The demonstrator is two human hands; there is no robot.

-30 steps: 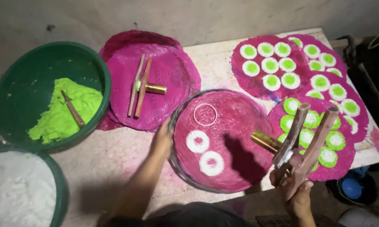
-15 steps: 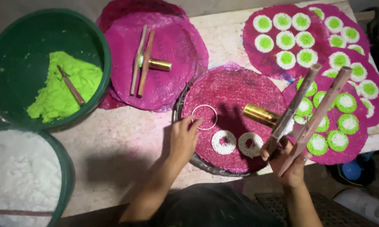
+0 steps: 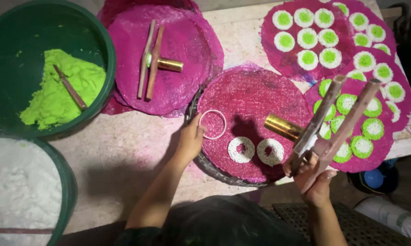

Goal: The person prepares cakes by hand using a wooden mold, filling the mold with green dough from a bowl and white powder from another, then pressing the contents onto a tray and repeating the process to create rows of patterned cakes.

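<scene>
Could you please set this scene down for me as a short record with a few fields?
Left hand: left hand fingers on a thin white ring lying on the pink mat
Right hand: right hand grips a wooden two-handled press with a brass barrel
On the mat: two white dough rings
Second press: idle press on another pink mat
Basins: green dough; white flour
Finished pieces: green-centred white rounds on the mats at right
</scene>
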